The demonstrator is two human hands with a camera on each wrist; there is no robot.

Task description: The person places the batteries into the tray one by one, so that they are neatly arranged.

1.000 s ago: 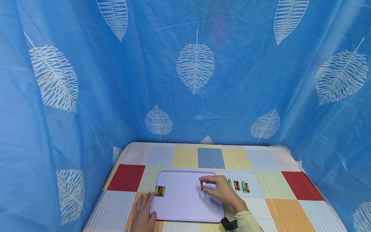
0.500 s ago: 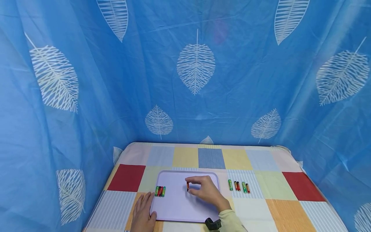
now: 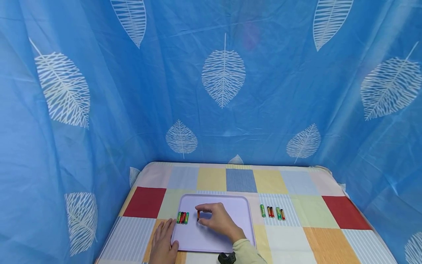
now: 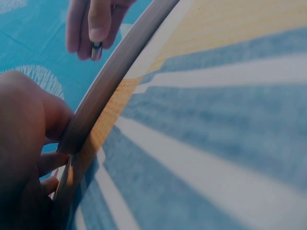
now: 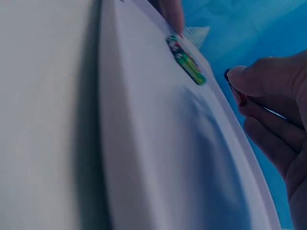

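A red and black battery (image 3: pixel 198 215) is pinched upright between the thumb and fingers of my right hand (image 3: pixel 219 222), above the pale purple tray (image 3: pixel 191 240). Just left of it, a row of several green and red batteries (image 3: pixel 182 217) lies side by side near the tray's left edge. My left hand (image 3: pixel 163 242) rests against that edge at the front corner, its thumb touching the rim. In the right wrist view the held battery (image 5: pixel 236 91) shows under the thumb; the row of batteries (image 5: pixel 186 60) is on the tray behind.
Right of the tray, several batteries lie on the patchwork tablecloth (image 3: pixel 319 238): a green battery (image 3: pixel 262 211), a red and black pair of batteries (image 3: pixel 270 212), then a green battery (image 3: pixel 278 213) beside a red one. A blue leaf-patterned curtain (image 3: pixel 263 121) surrounds the table.
My right hand has carried the battery leftward across the tray, from its right side to near the row. The left hand stays in place.
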